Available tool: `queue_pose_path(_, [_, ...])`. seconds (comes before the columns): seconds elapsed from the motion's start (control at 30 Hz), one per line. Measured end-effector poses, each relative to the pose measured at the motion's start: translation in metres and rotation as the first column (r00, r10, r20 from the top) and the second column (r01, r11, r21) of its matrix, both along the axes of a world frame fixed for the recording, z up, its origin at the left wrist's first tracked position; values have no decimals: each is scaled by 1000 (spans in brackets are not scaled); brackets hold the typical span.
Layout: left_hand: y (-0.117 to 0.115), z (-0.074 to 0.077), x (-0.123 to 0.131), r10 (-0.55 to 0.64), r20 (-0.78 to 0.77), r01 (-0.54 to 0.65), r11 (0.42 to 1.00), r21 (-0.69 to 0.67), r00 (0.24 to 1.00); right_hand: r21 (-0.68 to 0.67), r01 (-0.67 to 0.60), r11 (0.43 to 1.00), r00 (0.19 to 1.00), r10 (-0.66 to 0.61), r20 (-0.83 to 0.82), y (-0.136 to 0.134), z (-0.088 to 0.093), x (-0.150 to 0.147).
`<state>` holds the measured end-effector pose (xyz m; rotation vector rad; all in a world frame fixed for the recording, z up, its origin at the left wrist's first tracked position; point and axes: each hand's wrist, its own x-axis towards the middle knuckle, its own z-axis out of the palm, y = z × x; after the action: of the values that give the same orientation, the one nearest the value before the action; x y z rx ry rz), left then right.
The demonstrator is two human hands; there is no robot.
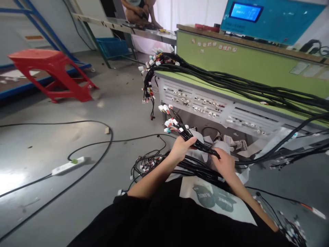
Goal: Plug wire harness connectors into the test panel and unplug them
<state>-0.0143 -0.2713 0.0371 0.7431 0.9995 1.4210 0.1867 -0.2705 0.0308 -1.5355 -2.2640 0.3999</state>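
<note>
A black wire harness (pixel 203 146) runs between my two hands in front of my knees. My left hand (pixel 183 148) is closed round it near its branching end, thumb on top. White, red and teal connectors (pixel 169 121) fan out beyond that hand. My right hand (pixel 223 163) grips the same harness further along, where the black bundle is thicker. More black cable bundles (pixel 197 168) lie across my lap, with a tangle of thin wires and connectors (pixel 147 164) at their left end.
A green workbench (pixel 169 76) stands ahead, carrying long black harnesses (pixel 231 80); a connector panel (pixel 197 103) is on its front. A red stool (pixel 51 73), a power strip (pixel 68 166) and loose cables are on the floor at left. Another person (pixel 140 12) sits behind the far table.
</note>
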Motion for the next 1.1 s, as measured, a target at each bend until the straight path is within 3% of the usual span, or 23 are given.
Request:
queue_pose_path(0.1, [-8, 2, 2, -40, -229, 50, 998, 40, 973, -241, -280, 929, 956, 246, -163, 9, 13, -1])
queue_pose_path(0.2, [-16, 5, 5, -61, -365, 106, 989, 106, 929, -300, -421, 856, 894, 337, -295, 17, 30, -13])
queue_pose_path(0.33, [-19, 6, 10, -126, -221, 150, 984, 96, 967, -401, -423, 812, 849, 202, -488, 22, 38, -29])
queue_pose_path(0.47, [-24, -5, 21, 4, -71, 2, 996, 89, 997, -354, -269, 896, 764, -25, -645, 29, 29, -36])
queue_pose_path(0.53, [-30, -11, 26, 119, -162, -101, 988, 117, 980, -370, -218, 903, 686, -128, -716, 35, 23, -38])
queue_pose_path(0.6, [-35, -15, 28, 220, -311, -143, 957, 252, 925, -409, -197, 891, 618, -210, -757, 42, 18, -40])
queue_pose_path(0.67, [-38, -14, 27, 231, -444, -12, 896, 443, 866, -446, -197, 873, 591, -257, -764, 49, 14, -43])
queue_pose_path(0.73, [-38, -12, 23, 173, -565, 212, 808, 549, 806, -480, -201, 854, 597, -281, -752, 55, 9, -44])
queue_pose_path(0.8, [-36, -9, 19, 113, -660, 358, 765, 535, 743, -499, -197, 844, 626, -284, -727, 61, 1, -45])
queue_pose_path(0.93, [-27, -6, 13, 43, -653, 309, 856, 415, 756, -505, -221, 834, 808, -132, -573, 71, -17, -46])
queue_pose_path(1.03, [-17, -6, 6, -6, -652, 293, 896, 333, 759, -372, -131, 919, 933, -12, -359, 74, -20, -46])
queue_pose_path(1.1, [-10, -6, 0, -54, -644, 314, 902, 297, 763, -187, -79, 979, 942, 12, -336, 71, -11, -45])
